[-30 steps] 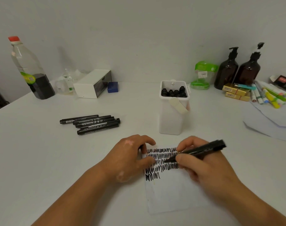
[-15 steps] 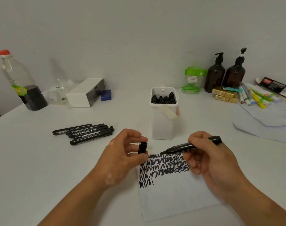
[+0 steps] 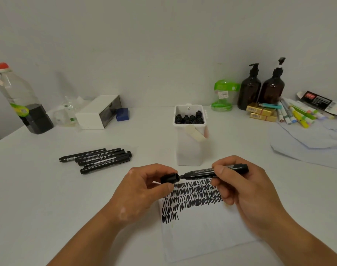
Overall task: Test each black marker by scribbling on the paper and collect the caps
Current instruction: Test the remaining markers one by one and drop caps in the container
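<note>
My right hand (image 3: 246, 191) grips a black marker (image 3: 202, 172) held level above the paper (image 3: 208, 233), its tip pointing left. My left hand (image 3: 144, 191) pinches a black cap (image 3: 170, 178) whose open end touches the marker's tip. Rows of black scribble cover the upper part of the paper. Several capped black markers (image 3: 98, 159) lie side by side on the table to the left. A white container (image 3: 189, 146) behind my hands holds several black markers standing upright.
A plastic bottle (image 3: 21, 104) with dark liquid stands at the far left, next to a white box (image 3: 98, 112). At the back right are two brown pump bottles (image 3: 259, 89), a green container (image 3: 224, 96), gold boxes, coloured markers (image 3: 296, 114) and loose paper sheets.
My right hand lifted the marker off the scribbles and turned it level. My left hand left the paper, raised the cap and brought it to the marker's tip.
</note>
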Demonstrator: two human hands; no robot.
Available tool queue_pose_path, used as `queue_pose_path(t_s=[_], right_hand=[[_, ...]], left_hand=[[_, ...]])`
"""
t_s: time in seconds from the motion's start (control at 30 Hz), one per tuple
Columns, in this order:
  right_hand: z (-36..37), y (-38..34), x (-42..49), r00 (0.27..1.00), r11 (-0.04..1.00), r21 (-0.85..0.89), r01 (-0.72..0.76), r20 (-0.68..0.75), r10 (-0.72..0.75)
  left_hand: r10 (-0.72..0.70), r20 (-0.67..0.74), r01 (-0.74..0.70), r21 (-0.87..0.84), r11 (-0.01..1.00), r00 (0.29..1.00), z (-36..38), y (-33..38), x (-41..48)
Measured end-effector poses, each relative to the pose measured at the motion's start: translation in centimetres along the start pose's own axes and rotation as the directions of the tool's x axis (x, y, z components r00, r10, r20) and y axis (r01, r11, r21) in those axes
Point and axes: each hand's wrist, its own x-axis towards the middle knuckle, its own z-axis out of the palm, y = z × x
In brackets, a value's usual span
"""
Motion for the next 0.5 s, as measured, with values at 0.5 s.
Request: queue_pose_path(t_s=[0.5], right_hand=[[0.41,-0.22,-0.58,0.983,0.968,-0.229,0.104,0.172,-0.065]], left_hand=[[0.007,0.133,0.040,-0.352,0.935,0.991,0.83,0.32,-0.22]])
